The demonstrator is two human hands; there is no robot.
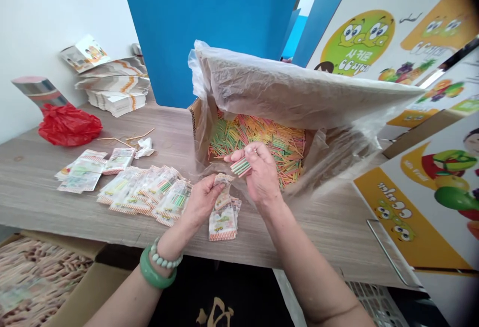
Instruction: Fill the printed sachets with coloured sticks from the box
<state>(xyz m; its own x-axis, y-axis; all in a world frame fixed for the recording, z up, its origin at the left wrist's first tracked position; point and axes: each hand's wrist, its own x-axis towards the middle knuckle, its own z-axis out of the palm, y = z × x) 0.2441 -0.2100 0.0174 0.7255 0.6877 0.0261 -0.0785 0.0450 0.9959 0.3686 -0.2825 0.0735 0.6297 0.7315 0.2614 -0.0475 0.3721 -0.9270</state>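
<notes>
Between the fingers of my right hand (262,174) is a small bundle of coloured sticks (240,167), over the front of the open box. My left hand (204,198), with a green bangle on its wrist, pinches a small printed packet (223,187) just left of the bundle. Below that packet lies a stack of flat printed packets (222,223) on the table. Many loose pink, green, yellow and orange sticks (258,140) fill the plastic-lined box (194,122). Left of my left hand, packets with sticks inside (149,192) overlap in a row.
Further left are more packets (84,169), a crumpled tissue (144,148), a red plastic bag (69,125) and stacked printed sheets (118,90). Printed cartons (407,207) stand at the right. An open carton of filled packets (41,277) sits below the table (318,237) at the left.
</notes>
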